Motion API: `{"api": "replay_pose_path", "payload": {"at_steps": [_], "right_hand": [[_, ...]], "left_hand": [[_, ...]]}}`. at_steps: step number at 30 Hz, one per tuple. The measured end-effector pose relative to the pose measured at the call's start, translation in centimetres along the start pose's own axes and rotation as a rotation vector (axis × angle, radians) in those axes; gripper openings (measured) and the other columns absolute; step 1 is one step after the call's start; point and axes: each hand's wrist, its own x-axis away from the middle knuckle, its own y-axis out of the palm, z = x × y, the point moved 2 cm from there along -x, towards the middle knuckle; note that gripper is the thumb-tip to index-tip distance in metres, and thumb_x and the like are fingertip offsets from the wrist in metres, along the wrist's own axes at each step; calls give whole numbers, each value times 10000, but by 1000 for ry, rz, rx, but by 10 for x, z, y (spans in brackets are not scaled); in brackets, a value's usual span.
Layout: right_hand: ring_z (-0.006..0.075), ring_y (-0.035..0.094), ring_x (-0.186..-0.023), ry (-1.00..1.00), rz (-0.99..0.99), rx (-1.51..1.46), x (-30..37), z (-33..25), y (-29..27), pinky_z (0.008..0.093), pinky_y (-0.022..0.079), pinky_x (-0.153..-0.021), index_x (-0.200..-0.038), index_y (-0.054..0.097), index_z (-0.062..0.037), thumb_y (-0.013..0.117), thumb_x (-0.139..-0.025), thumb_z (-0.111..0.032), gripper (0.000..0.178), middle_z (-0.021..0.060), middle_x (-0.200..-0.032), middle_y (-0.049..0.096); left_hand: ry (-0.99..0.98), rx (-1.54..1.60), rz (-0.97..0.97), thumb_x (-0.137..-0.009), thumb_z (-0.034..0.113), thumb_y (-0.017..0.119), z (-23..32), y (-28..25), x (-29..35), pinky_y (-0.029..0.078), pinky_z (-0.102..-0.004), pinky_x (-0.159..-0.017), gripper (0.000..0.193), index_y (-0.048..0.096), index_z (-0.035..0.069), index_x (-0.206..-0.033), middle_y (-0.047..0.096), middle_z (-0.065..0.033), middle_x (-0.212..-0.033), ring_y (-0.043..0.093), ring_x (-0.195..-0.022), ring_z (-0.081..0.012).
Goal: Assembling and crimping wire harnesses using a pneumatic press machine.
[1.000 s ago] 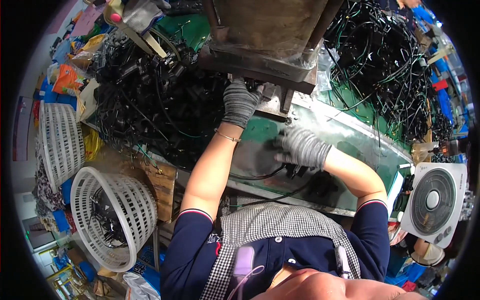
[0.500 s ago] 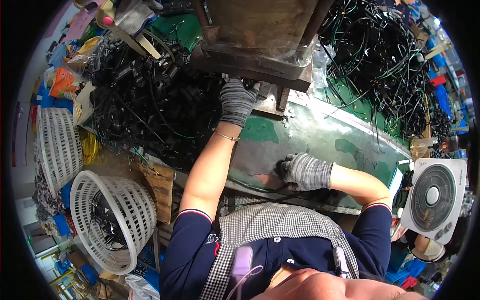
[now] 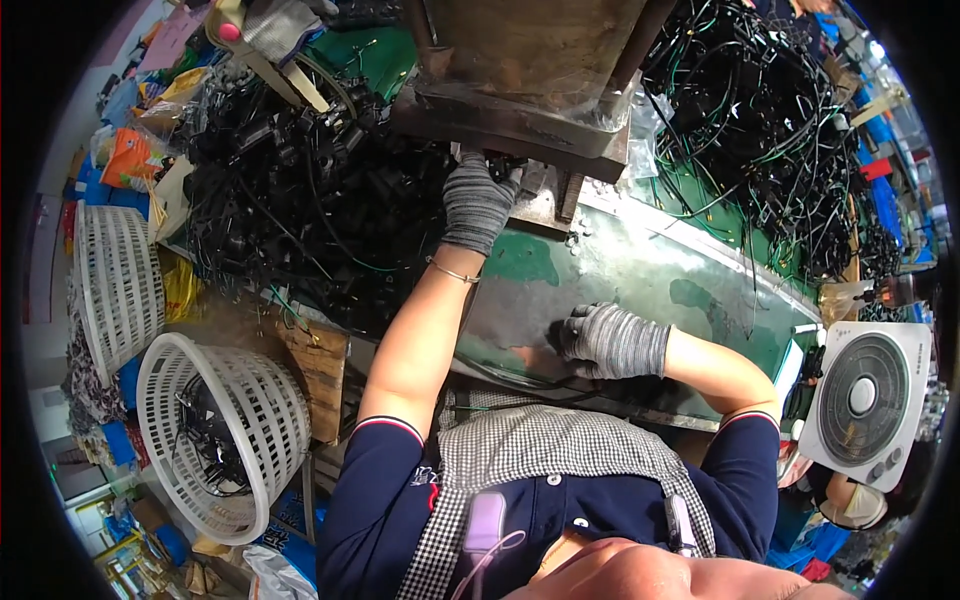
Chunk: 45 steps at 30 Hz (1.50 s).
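The left hand (image 3: 476, 205), in a grey striped glove, reaches up to the front of a heavy, worn machine (image 3: 530, 70). Its fingers are bent and go in below the machine's thick lower edge, at the left end of the pale metal base (image 3: 541, 212). The base lies just to the right of these fingers. Their tips are partly hidden in the dark place there, so I cannot tell how wide they stand or if they grip something.

The right hand (image 3: 615, 342), gloved in the same way, is low over the green surface (image 3: 515, 262), near its front edge. Its fingers are curled and point to the left; what may be inside them, I cannot tell. A black cable (image 3: 530, 381) runs along the edge, just below this hand.

A large heap of black parts (image 3: 330, 200) lies immediately left of the left hand. Black and green cables (image 3: 750, 110) are piled farther right, well apart from the right hand.
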Motion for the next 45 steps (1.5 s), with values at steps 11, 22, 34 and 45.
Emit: {"api": "replay_pose_path", "payload": {"at_steps": [11, 22, 34, 45], "right_hand": [[362, 596, -795, 543, 518, 26, -2, 80, -18, 457, 493, -673, -981, 667, -91, 632, -786, -228, 240, 155, -912, 602], [340, 604, -793, 451, 485, 209, -10, 74, -25, 454, 489, -654, -927, 667, -91, 576, -824, -226, 193, 158, -880, 601], [355, 594, -743, 484, 536, 170, -2, 76, -23, 461, 480, -618, -902, 646, -75, 587, -813, -187, 154, 160, -845, 594], [366, 592, -777, 611, 483, 86, 9, 76, -15, 466, 485, -673, -941, 637, -73, 618, -777, -156, 185, 157, -843, 596]], "left_hand": [[-105, 198, -397, -725, 234, 771, 41, -43, 38, 528, -363, -758, 540, 502, 14, -1139, 661, -180, -968, 656, -870, -309], [295, -151, -163, -708, 300, 752, 33, -118, 57, 490, -438, -850, 617, 515, 51, -1221, 612, -197, -1028, 596, -951, -358], [58, -219, 101, -870, 114, 616, -45, -121, 26, 503, -386, -786, 185, 618, 64, -1048, 649, -164, -1006, 620, -891, -333], [318, -62, -829, -831, 73, 585, 83, -122, 90, 509, -386, -689, 168, 614, 18, -986, 629, -161, -825, 606, -734, -329]]}}
